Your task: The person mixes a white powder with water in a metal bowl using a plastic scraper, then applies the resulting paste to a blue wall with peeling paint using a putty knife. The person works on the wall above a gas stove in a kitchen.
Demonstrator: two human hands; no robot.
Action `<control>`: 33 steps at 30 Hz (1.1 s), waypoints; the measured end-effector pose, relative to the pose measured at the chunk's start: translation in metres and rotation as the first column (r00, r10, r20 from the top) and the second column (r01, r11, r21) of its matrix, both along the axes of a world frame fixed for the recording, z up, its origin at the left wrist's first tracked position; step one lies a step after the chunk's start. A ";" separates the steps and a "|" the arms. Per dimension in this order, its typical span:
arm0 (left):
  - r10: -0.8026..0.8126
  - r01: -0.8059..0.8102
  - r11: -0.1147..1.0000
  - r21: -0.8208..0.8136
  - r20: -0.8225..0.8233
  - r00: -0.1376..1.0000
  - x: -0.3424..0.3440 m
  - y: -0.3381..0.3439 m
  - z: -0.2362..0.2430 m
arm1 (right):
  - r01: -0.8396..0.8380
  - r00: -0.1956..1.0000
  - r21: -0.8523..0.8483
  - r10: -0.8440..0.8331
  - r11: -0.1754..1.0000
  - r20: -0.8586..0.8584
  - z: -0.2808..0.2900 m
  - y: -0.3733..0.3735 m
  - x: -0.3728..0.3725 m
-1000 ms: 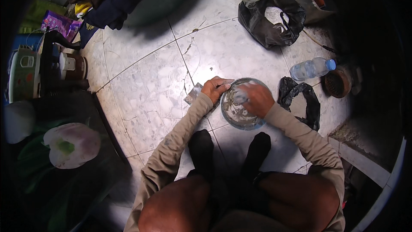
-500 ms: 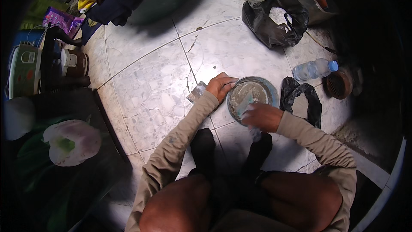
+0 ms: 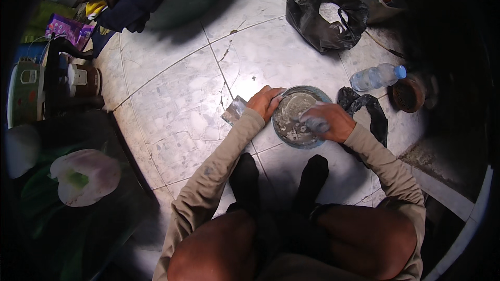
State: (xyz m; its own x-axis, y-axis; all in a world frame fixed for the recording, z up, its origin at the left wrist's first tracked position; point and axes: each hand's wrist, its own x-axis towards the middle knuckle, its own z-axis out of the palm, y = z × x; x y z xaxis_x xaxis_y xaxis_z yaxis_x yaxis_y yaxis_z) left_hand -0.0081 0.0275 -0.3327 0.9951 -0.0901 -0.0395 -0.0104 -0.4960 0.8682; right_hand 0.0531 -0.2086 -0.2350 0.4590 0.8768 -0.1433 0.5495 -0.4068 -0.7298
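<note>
A round bluish basin (image 3: pixel 324 93) stands on the floor in front of my feet, with grey wet paste (image 3: pixel 294 106) and lighter lumps inside. My left hand (image 3: pixel 264 103) grips its left rim, fingers bent over the edge. Over the basin's right side, my right hand (image 3: pixel 336 120) is closed round a hand tool with a pale greyish handle (image 3: pixel 315 124). Motion blurs the tool, so its exact kind does not show. Beside my left wrist lies a flat square metal-looking plate (image 3: pixel 234 110), partly behind the forearm.
Right of the basin lie a black plastic bag (image 3: pixel 377 117), a clear bottle (image 3: pixel 372 78) with blue cap and a round brown object (image 3: pixel 408 94). Farther back sits a larger black bag (image 3: pixel 312 21). A dark green tub (image 3: pixel 190 0) and a rice cooker (image 3: pixel 83 79) are leftward.
My right hand has turned and shifted slightly right; the tool's handle has swung from the basin's near edge to over the paste. My left hand keeps its hold on the rim.
</note>
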 end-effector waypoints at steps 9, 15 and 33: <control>-0.149 0.155 0.974 0.165 -0.052 0.988 -0.006 0.002 0.001 | 0.297 0.921 -0.065 -0.304 0.953 -0.243 -0.019 -0.005 -0.022; -0.238 0.257 0.938 0.233 -0.109 0.965 0.001 0.002 0.018 | 0.385 0.915 -0.001 -0.382 0.923 -0.129 -0.029 -0.007 -0.009; -0.151 0.121 0.961 0.249 0.108 0.983 -0.011 0.005 -0.024 | 0.405 0.879 -0.010 -0.393 0.914 -0.269 -0.005 0.004 -0.008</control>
